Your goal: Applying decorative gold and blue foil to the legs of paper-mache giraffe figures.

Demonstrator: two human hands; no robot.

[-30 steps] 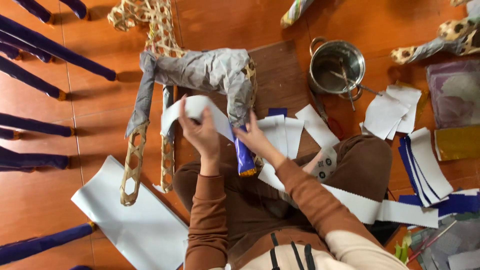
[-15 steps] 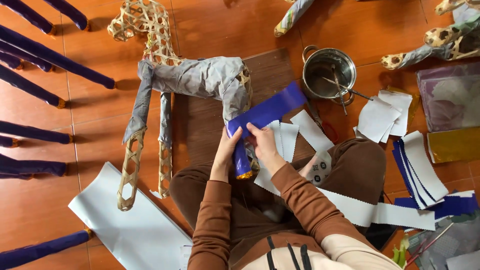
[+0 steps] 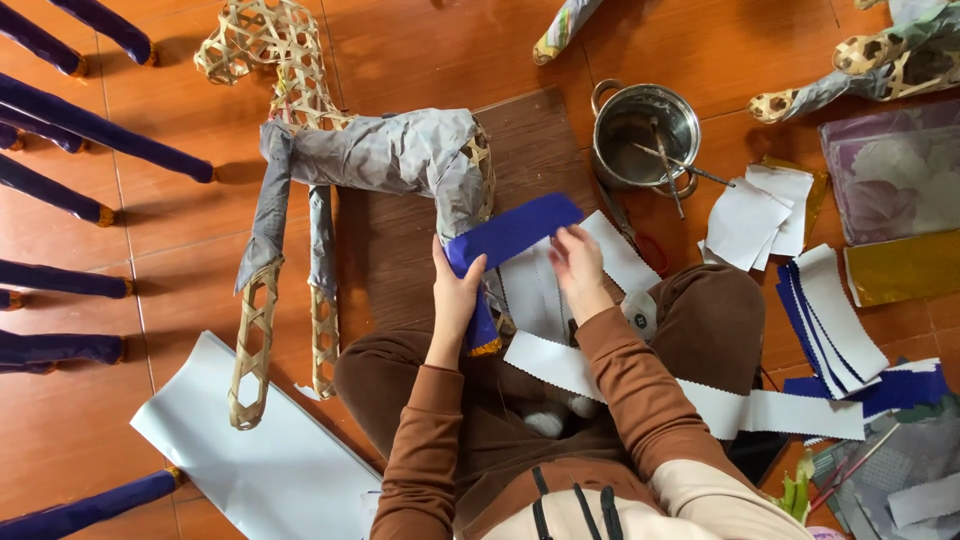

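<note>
Hands meet over the near leg of a woven bamboo animal frame (image 3: 300, 110) lying on the wooden floor (image 3: 420, 40). The left hand (image 3: 455, 295) closes around that leg, thumb and fingers pinning one end of a blue paper strip (image 3: 515, 230) against it. The right hand (image 3: 578, 265) lies half open, fingers resting on the white zigzag-edged paper pieces (image 3: 535, 285) just under the strip's free end; it grips nothing that I can see. The strip slants up and to the right from the leg, over a dark wooden board (image 3: 530, 130). Grey paper (image 3: 385, 150) already covers the frame's body. A long white strip (image 3: 700, 400) runs across the person's lap. Beyond the board stands a steel pot (image 3: 645, 135) with sticks in it, and further right lie stacks of white and blue paper (image 3: 835, 320). A large pale sheet (image 3: 250, 450) lies on the floor to the left.
</note>
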